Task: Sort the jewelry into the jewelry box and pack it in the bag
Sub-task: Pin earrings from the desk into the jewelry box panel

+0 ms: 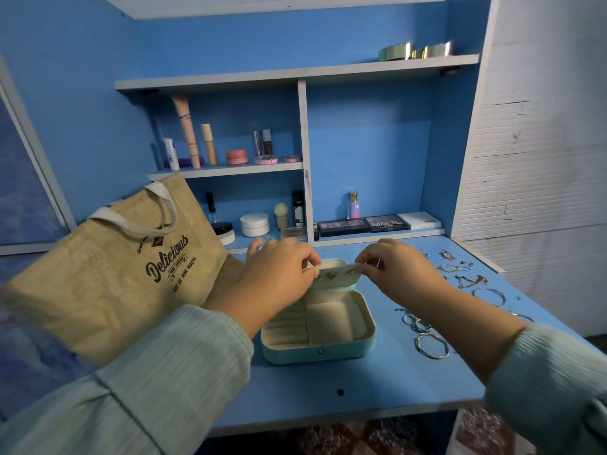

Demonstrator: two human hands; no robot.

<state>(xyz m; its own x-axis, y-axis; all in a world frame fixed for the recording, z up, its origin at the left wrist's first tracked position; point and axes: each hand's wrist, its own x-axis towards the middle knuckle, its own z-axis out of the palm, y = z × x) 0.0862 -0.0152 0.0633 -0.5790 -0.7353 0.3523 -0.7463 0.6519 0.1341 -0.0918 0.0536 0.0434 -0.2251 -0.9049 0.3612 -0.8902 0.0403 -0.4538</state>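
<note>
A light teal jewelry box (328, 351) lies open on the blue desk, its cream compartments showing nothing inside. Above its back edge a cream earring panel (336, 273) with a few studs on it is held up. My left hand (279, 277) pinches the panel's left end and my right hand (394, 267) pinches its right end. Loose jewelry (430, 344), rings, bangles and chains, lies scattered on the desk to the right of the box. A tan woven bag (108, 277) printed "Delicious" leans at the left, beside my left arm.
Shelves behind the desk (377, 385) hold makeup: tubes (189, 133), jars (254, 224), a perfume bottle (354, 205) and eyeshadow palettes (387, 223). Gold bangles (414, 51) sit on the top shelf. A white slatted wall stands at the right; the desk's front edge is near me.
</note>
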